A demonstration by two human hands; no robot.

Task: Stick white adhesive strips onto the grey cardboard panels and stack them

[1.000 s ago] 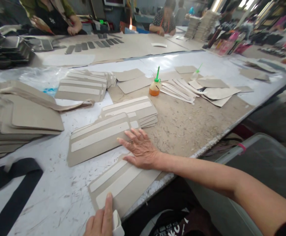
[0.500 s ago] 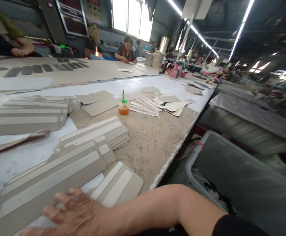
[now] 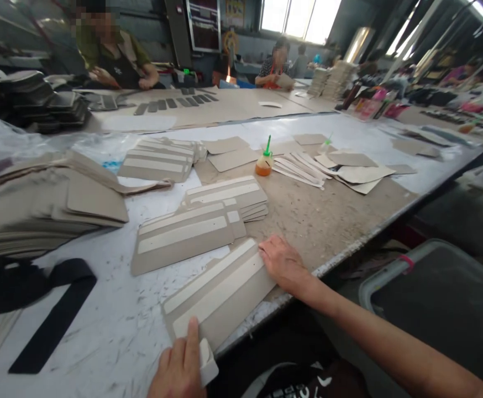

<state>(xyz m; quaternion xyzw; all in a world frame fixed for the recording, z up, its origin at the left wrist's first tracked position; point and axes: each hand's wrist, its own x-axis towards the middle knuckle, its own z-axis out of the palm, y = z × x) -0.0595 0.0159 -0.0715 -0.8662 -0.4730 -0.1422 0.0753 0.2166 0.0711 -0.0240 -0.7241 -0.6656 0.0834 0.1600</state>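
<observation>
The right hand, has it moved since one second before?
Yes: judged against the green-tipped bottle, the right hand has moved rightward, to the right end of the nearest panel.

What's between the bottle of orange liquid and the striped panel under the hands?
A fanned stack of striped panels, with more striped panels on its near side, lies between the bottle and the front panel, head view.

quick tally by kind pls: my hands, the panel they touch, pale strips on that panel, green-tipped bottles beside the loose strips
left hand and right hand: 2
panel: 1
pale strips: 2
green-tipped bottles: 2
total: 7
</observation>
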